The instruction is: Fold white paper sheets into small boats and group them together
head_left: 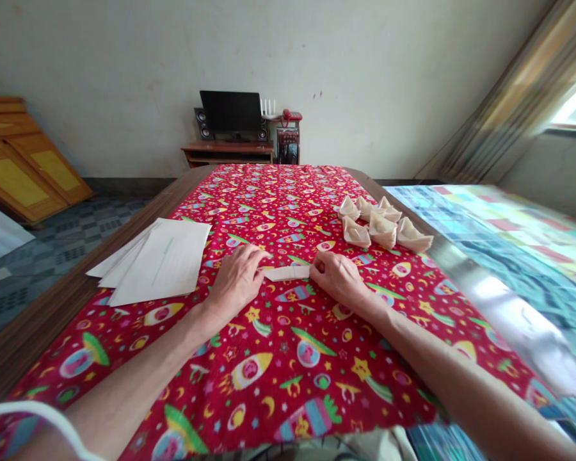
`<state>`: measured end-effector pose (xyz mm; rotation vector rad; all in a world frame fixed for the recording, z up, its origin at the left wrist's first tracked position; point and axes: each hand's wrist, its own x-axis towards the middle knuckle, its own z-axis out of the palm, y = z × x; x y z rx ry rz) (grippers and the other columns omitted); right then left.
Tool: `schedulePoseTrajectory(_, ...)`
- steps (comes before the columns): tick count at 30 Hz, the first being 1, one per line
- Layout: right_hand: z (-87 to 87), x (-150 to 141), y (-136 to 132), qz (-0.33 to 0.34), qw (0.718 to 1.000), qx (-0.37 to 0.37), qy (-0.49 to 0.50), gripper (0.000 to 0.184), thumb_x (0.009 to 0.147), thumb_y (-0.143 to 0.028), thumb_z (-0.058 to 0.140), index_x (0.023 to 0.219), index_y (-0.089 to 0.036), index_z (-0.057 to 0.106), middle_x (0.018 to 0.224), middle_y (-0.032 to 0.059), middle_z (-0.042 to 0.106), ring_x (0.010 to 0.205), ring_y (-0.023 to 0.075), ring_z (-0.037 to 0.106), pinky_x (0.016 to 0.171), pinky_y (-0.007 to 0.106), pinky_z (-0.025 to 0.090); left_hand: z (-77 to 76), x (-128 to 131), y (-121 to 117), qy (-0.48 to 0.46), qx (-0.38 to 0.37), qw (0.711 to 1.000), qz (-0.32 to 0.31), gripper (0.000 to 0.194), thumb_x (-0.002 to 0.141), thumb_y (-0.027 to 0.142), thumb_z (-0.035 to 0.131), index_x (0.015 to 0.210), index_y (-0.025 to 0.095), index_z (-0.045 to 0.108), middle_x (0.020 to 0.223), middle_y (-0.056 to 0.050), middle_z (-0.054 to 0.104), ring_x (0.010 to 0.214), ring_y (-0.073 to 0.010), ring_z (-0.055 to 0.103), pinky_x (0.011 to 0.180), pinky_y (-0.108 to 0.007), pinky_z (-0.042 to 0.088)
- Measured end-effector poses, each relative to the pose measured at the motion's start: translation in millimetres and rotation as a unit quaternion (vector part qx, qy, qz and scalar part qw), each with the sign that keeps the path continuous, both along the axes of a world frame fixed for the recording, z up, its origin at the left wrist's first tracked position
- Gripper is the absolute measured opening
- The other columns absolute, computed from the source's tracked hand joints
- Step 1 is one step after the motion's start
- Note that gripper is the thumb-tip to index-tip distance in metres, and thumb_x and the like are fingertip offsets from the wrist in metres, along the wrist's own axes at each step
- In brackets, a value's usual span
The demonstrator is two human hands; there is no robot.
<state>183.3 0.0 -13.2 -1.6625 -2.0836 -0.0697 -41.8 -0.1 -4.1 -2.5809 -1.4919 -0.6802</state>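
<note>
A narrow folded strip of white paper (288, 274) lies flat at the middle of the red patterned cloth, with a hand at each end. My left hand (240, 272) pinches its left end, the fingers curled in. On the right end, my right hand (336, 274) is closed, fingertips pressed together over the paper. Left of my left hand sits a fanned stack of white paper sheets (168, 262). Several folded paper boat shapes (383, 229) stand grouped beyond my right hand, toward the table's right side.
The red cloth (288, 358) covers most of a dark brown table (52, 307). A monitor (231, 112) with speakers stands on a small desk (228, 148) by the far wall. To the right is a bed (518, 269); a wooden cabinet (29, 163) stands at left.
</note>
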Motion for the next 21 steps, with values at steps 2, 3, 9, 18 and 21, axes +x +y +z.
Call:
schedulePoseTrajectory(2, 0.9, -1, 0, -0.005, 1.000, 0.002, -0.014, 0.016, 0.079, -0.024, 0.048, 0.070, -0.019, 0.060, 0.063, 0.0012, 0.062, 0.054, 0.0122, 0.050, 0.052, 0.024, 0.026, 3.4, 3, -5, 0.044, 0.015, 0.996, -0.082, 0.045, 0.086, 0.008, 0.042, 0.126, 0.027, 0.052, 0.134, -0.003, 0.049, 0.120, -0.0225, 0.043, 0.098, -0.038, 0.037)
schedulePoseTrajectory(3, 1.3, -1, 0, -0.007, 1.000, 0.003, -0.021, 0.016, 0.080, -0.024, 0.048, 0.071, -0.019, 0.060, 0.064, 0.0015, 0.063, 0.055, 0.0125, 0.050, 0.052, 0.024, 0.026, 4.6, 4, -8, 0.069, 0.010, 0.990, -0.123, 0.051, 0.087, 0.006, 0.039, 0.131, 0.030, 0.047, 0.140, 0.000, 0.044, 0.127, -0.0217, 0.036, 0.103, -0.039, 0.033)
schedulePoseTrajectory(9, 3.0, -2, -4, -0.018, 0.998, -0.005, -0.063, 0.015, 0.083, -0.025, 0.048, 0.079, -0.020, 0.062, 0.073, 0.0033, 0.065, 0.064, 0.0155, 0.056, 0.055, 0.025, 0.031, 5.6, 6, -15, 0.130, -0.047, 0.973, -0.186, 0.052, 0.089, 0.008, 0.034, 0.138, 0.025, 0.039, 0.142, 0.001, 0.043, 0.140, -0.0198, 0.019, 0.113, -0.044, 0.016)
schedulePoseTrajectory(18, 8.7, -10, -28, 0.227, 0.954, 0.059, -0.186, 0.031, 0.093, -0.014, 0.036, 0.117, -0.014, 0.057, 0.123, 0.0131, 0.059, 0.117, 0.0236, 0.049, 0.094, 0.041, 0.037, 3.3, 5, -21, 0.158, -0.112, 0.968, -0.158, 0.082, 0.069, -0.007, 0.031, 0.144, 0.024, 0.023, 0.149, -0.003, 0.030, 0.140, -0.0183, 0.018, 0.111, -0.049, 0.019)
schedulePoseTrajectory(21, 10.2, -9, -32, 0.230, 0.951, 0.038, -0.202, 0.033, 0.093, -0.012, 0.035, 0.120, -0.012, 0.055, 0.125, 0.0133, 0.058, 0.116, 0.0243, 0.051, 0.097, 0.045, 0.036, 6.2, 6, -24, 0.175, -0.110, 0.968, -0.143, 0.081, 0.067, -0.007, 0.031, 0.143, 0.021, 0.025, 0.149, -0.004, 0.031, 0.139, -0.0177, 0.020, 0.111, -0.047, 0.020)
